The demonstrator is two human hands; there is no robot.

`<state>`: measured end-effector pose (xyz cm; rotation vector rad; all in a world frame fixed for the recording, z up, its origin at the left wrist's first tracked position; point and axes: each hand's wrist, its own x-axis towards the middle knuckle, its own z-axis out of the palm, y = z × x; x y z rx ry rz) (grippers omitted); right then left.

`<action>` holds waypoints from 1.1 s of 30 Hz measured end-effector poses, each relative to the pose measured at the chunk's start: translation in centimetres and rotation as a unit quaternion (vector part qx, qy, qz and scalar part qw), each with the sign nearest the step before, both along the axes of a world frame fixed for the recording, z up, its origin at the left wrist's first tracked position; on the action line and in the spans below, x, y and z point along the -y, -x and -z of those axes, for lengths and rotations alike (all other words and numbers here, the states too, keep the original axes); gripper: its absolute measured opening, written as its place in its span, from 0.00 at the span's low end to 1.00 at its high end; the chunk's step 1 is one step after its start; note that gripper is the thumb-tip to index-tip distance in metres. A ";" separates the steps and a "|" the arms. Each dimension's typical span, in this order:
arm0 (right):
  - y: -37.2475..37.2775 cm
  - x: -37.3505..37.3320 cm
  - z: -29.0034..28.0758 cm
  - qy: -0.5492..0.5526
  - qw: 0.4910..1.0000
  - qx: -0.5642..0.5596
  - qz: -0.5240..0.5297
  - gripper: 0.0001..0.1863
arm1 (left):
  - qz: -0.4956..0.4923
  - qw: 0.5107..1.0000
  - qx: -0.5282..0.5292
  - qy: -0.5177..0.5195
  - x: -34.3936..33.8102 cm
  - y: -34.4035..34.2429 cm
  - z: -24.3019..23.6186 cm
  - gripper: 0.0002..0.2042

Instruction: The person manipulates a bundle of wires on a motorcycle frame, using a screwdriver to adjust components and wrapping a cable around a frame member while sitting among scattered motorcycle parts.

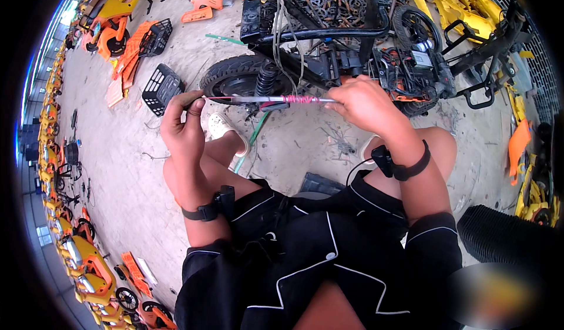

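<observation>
- Across the middle of the head view, a slim silvery rod with a pink-wrapped section (269,99) spans both hands, before a black, knobbly-tyred wheel (228,66).
- Left hand (183,123) pinches its thin end; right hand (365,102) clamps the other.
- Step seems to be steadying the rod; next calls for firm grips.

The piece is a thin, straight rod (254,99), pale and silvery along much of its length, and around it a bright pink wrapping (302,99) is wound in uneven turns, nearer to the right end. It is held almost level in the air, its narrow, reddish left end at the left hand (182,123), while its right end is hidden inside the right hand (365,104)
</observation>
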<state>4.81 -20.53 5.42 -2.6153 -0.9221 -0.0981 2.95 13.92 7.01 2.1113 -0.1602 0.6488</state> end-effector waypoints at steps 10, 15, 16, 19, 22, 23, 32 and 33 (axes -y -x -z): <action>1.0 0.4 -1.0 0.041 0.989 0.077 0.121 0.03 | 0.069 0.994 -0.040 -0.077 -1.1 2.8 -3.4 0.03; 1.7 -0.7 -2.3 -0.030 0.993 0.103 -0.045 0.03 | 0.000 0.998 -0.056 -0.034 -4.8 4.2 -2.9 0.03; 1.8 -1.0 -3.1 -0.089 0.990 0.099 -0.048 0.03 | 0.018 0.996 -0.086 -0.001 -5.6 4.4 -3.0 0.03; 1.8 -1.7 -3.1 -0.124 0.987 0.099 0.009 0.05 | 0.008 0.995 -0.098 -0.018 -6.1 5.8 -3.0 0.04; 1.4 -0.1 -0.6 -0.037 0.996 0.059 0.051 0.05 | -0.005 0.991 -0.025 -0.128 -5.2 6.5 -4.2 0.04; 1.4 -0.3 0.0 0.018 0.997 0.061 0.035 0.06 | -0.011 0.986 0.000 -0.166 -5.4 6.9 -5.0 0.04; -1.6 -8.5 3.7 -0.226 0.924 0.303 -0.060 0.08 | -0.069 0.973 -0.078 -0.207 -16.6 9.1 -10.9 0.14; -1.9 -8.2 3.7 -0.220 0.920 0.320 -0.060 0.08 | -0.065 0.969 -0.078 -0.223 -14.7 9.2 -12.1 0.13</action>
